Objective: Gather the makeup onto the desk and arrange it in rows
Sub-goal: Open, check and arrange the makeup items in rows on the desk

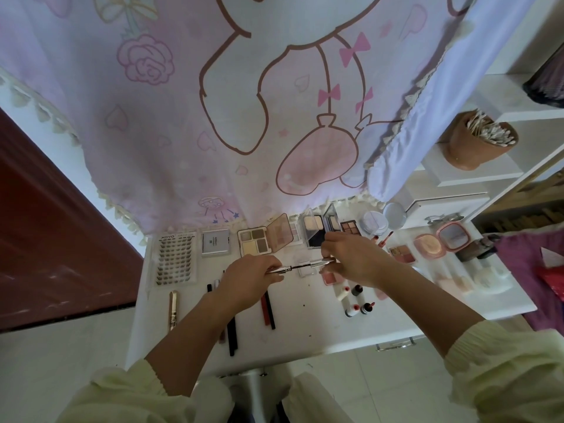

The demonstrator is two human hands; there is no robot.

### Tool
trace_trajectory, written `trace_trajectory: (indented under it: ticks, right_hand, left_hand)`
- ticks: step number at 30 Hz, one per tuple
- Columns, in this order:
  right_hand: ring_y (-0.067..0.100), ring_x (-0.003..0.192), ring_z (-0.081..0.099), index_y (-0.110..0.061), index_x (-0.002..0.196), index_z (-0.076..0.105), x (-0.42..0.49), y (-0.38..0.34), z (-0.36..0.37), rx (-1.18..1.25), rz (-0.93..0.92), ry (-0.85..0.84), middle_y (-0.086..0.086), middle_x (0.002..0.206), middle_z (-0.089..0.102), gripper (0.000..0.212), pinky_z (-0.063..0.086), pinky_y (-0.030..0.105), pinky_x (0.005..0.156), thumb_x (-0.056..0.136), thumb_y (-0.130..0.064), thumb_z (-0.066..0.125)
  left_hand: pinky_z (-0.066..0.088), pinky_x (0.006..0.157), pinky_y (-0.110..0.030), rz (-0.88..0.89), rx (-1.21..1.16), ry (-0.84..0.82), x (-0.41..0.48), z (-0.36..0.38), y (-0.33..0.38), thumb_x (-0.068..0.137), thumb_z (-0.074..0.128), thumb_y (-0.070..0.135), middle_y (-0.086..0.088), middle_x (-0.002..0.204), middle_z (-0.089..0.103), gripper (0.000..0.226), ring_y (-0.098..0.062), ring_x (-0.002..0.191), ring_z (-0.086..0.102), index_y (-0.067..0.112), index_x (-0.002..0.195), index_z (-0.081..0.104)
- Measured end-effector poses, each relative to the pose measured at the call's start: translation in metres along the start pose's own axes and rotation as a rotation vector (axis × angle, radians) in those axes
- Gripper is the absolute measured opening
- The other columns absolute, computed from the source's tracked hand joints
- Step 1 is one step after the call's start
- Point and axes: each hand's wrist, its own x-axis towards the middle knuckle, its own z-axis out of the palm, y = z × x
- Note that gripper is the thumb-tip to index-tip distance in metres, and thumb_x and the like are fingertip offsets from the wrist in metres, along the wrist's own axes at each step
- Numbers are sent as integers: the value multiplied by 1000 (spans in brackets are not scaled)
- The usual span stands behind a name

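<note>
Over the white desk (305, 325) my left hand (250, 280) grips the silver handle of a thin wand (297, 266), and my right hand (354, 257) pinches its silver tube (320, 263); the dark wand stem shows between them. Along the desk's back edge lie a lash tray (175, 257), a silver compact (215, 242), an open eyeshadow palette (253, 244) and a clear powder case (314, 232). Pencils (268, 312) and a gold tube (173, 309) lie in front. Small red-capped bottles (355, 306) stand to the right.
Pink blush compacts (430, 244) and round white compacts (374, 222) sit at the desk's right back. A pink cartoon curtain (213, 117) hangs behind the desk. A brown cup of cotton swabs (476, 140) stands on a white shelf at right. A purple cloth (531, 270) lies far right.
</note>
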Motion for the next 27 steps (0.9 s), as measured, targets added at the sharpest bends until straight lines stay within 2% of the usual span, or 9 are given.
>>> trace_trajectory:
  ticks: [3, 5, 9, 14, 16, 20, 22, 27]
  right_hand:
    - [11, 89, 48, -10, 107, 63, 0, 1, -3, -7, -14, 3, -7, 98, 43, 25, 33, 23, 70, 96, -31, 56]
    - [9, 84, 45, -10, 105, 65, 0, 1, -3, -32, -26, -9, -9, 93, 38, 29, 33, 23, 68, 99, -34, 49]
    - [9, 80, 39, -11, 106, 64, -1, 0, 0, -72, -40, -53, -7, 89, 39, 38, 46, 29, 72, 103, -37, 38]
    - [13, 81, 46, -9, 104, 63, 0, -1, -1, -29, -49, -51, -6, 90, 40, 31, 40, 25, 70, 100, -35, 46]
    - [15, 83, 50, -8, 102, 61, 1, 0, -1, -7, -48, -33, -6, 91, 40, 27, 42, 26, 71, 98, -32, 51]
    - [12, 82, 46, -9, 100, 58, 1, 4, -1, 22, -32, -9, -6, 91, 42, 24, 48, 31, 77, 94, -32, 58]
    - [11, 83, 48, -9, 101, 59, 1, 5, -1, 19, -27, -6, -6, 92, 44, 25, 49, 33, 80, 95, -33, 56]
    - [13, 84, 51, -10, 103, 64, 1, 8, 1, -36, -40, -27, -5, 91, 42, 36, 43, 25, 71, 101, -38, 41]
  left_hand:
    - [41, 73, -28, -3, -7, 1, 0, -1, 0, 95, 56, 36, 3, 103, 68, 28, -15, 89, 58, 23, 117, 64]
    - [43, 76, -29, -12, -4, 1, 1, -1, -1, 95, 55, 36, 3, 104, 68, 28, -16, 91, 58, 22, 118, 63]
    - [46, 81, -31, -25, -2, 18, 1, -5, -2, 95, 55, 36, 2, 107, 68, 29, -17, 95, 59, 23, 120, 63]
    - [45, 81, -29, -21, 21, 9, 2, -7, -2, 95, 55, 37, 4, 109, 68, 30, -16, 97, 60, 25, 121, 62]
    - [43, 80, -28, -23, 15, 7, 2, -6, -2, 94, 56, 37, 3, 110, 68, 30, -16, 98, 59, 25, 122, 62]
    - [43, 81, -28, -23, 1, 4, 2, -5, -2, 94, 56, 36, 2, 110, 68, 31, -16, 97, 59, 24, 122, 62]
    - [45, 83, -29, -19, 2, 3, 2, -5, -2, 95, 56, 36, 2, 111, 67, 31, -16, 98, 60, 23, 122, 62]
    - [47, 84, -31, -16, 9, 16, 6, -7, -3, 95, 55, 37, 2, 111, 68, 30, -17, 99, 60, 23, 121, 62]
